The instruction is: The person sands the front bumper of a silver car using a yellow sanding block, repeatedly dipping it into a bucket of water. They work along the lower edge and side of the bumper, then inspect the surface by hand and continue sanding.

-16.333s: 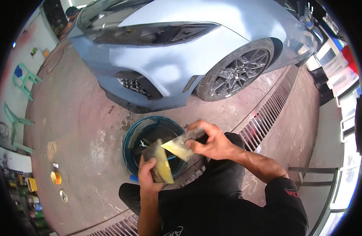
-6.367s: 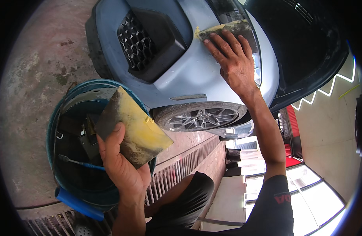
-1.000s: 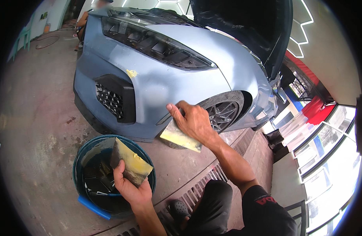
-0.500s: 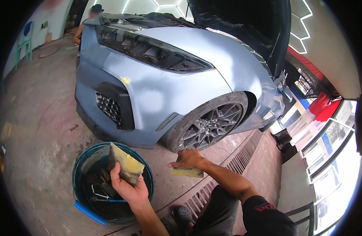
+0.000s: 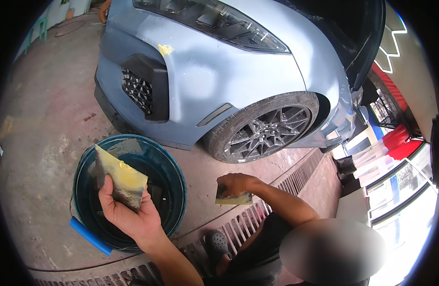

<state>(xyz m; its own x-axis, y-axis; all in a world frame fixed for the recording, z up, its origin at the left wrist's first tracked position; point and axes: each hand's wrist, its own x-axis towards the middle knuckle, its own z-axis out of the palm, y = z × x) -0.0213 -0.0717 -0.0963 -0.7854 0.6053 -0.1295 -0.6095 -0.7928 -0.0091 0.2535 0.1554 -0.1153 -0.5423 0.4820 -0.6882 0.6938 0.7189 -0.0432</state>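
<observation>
My left hand (image 5: pixel 129 217) grips a flat dark putty spreader (image 5: pixel 121 176) by its lower part, thumb on its face. Yellow putty is smeared over that face, with a thicker dab near the upper edge. Beneath it stands a dark green bucket (image 5: pixel 180 190) with dark things inside that I cannot make out. My right hand (image 5: pixel 238 182) is closed round a second flat spreader (image 5: pixel 238 199), yellow along its lower edge, held below the front wheel (image 5: pixel 272 133). Ahead is a blue-grey car bumper (image 5: pixel 195 90) bearing a small yellow putty patch (image 5: pixel 165 49); neither hand touches it.
A blue handle grip (image 5: pixel 90 236) hangs on the bucket's near side. A slotted drain grating (image 5: pixel 295 183) runs across the floor near my foot in a grey clog (image 5: pixel 218 243). Another person's arm (image 5: pixel 104 10) shows behind the car. The hood (image 5: pixel 367 47) is raised.
My view has tipped downward, so car and bucket sit higher in the picture. My left hand has shifted left over the bucket with its spreader. The right hand has turned slightly, still holding its spreader.
</observation>
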